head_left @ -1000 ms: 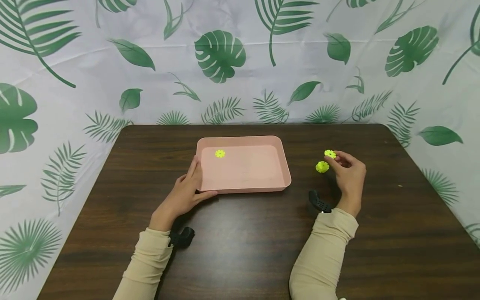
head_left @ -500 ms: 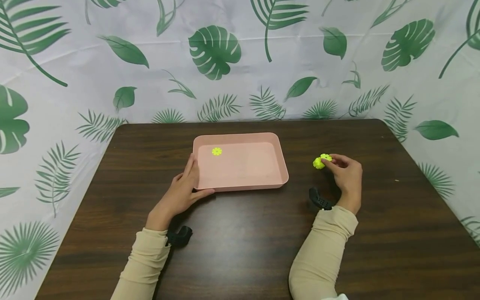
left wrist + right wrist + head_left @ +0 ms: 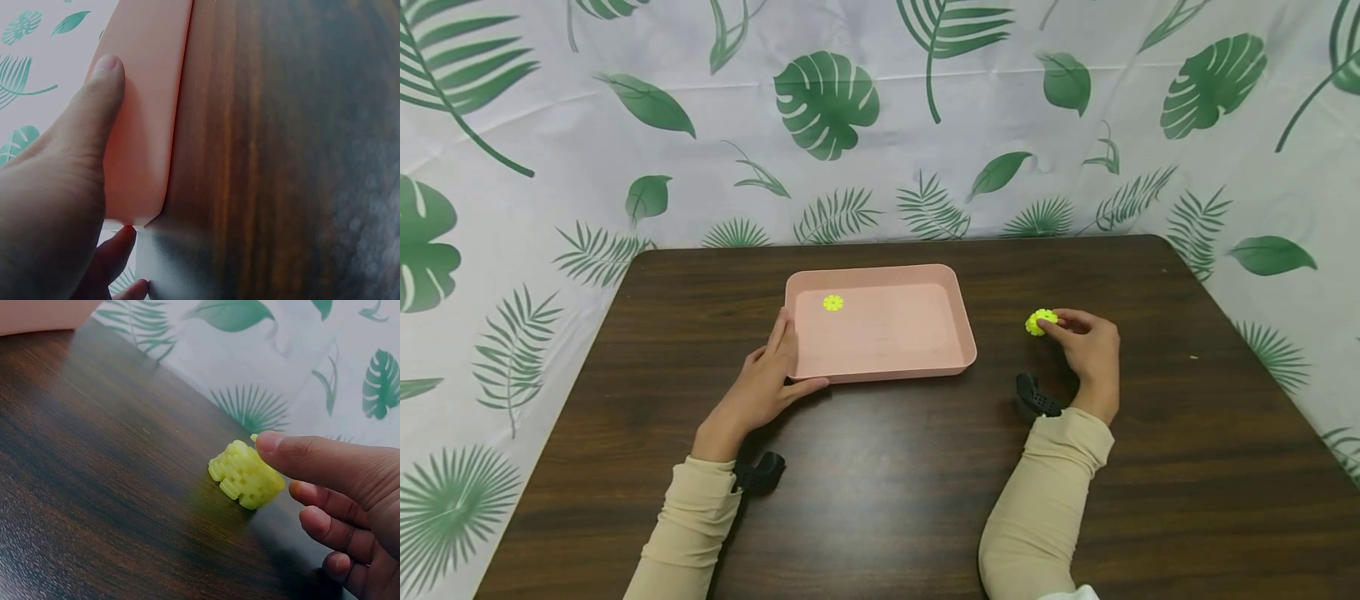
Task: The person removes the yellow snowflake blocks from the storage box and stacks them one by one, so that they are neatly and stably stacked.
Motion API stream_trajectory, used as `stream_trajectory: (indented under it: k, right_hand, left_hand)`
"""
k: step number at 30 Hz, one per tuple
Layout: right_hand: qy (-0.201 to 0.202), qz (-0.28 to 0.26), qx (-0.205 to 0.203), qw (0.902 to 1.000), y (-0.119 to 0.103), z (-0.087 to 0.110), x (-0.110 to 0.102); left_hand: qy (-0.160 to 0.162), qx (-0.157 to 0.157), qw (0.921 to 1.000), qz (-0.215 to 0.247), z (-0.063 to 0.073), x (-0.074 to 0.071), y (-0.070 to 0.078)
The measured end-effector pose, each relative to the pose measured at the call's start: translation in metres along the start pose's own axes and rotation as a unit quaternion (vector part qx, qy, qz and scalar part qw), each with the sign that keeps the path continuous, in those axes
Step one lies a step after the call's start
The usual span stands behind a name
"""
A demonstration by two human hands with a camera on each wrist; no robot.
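Note:
A shallow pink tray (image 3: 880,325) lies on the dark wooden table, with one flat yellow notched disc (image 3: 832,303) in its far left part. My left hand (image 3: 760,383) rests against the tray's near left corner, fingers straight along the left wall and thumb along the near wall (image 3: 147,119). To the right of the tray stands a stack of several yellow notched discs (image 3: 240,478). My right hand (image 3: 1090,350) pinches a yellow notched disc (image 3: 1046,317) right at the top of this stack; the thumb lies over it and hides part of it.
The table (image 3: 880,500) reaches back to a white cloth (image 3: 722,125) printed with green leaves. Black straps with camera mounts sit on both wrists, the left mount (image 3: 762,473) close over the table. A tiny pale speck (image 3: 1193,357) lies at the right.
My right hand has moved left with its disc, from just behind the stack to right over it. The left hand and tray stay put; the head view has shifted slightly.

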State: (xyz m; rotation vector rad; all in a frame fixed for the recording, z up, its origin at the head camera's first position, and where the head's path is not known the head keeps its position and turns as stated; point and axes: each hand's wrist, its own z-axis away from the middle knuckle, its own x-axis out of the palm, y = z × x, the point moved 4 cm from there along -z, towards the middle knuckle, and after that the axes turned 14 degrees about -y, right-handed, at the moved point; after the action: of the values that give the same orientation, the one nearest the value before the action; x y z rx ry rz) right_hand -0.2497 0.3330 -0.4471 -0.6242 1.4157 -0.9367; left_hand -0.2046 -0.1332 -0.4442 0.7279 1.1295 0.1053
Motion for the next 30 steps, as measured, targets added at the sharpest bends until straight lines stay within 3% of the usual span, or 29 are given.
stream_trajectory:
  k: [30]
  right_hand:
    - [-0.017, -0.009, 0.014, 0.9997, 0.0021, -0.0037, 0.0016]
  left_hand:
    - [0.007, 0.006, 1.0000, -0.001, -0.0022, 0.0006, -0.0017]
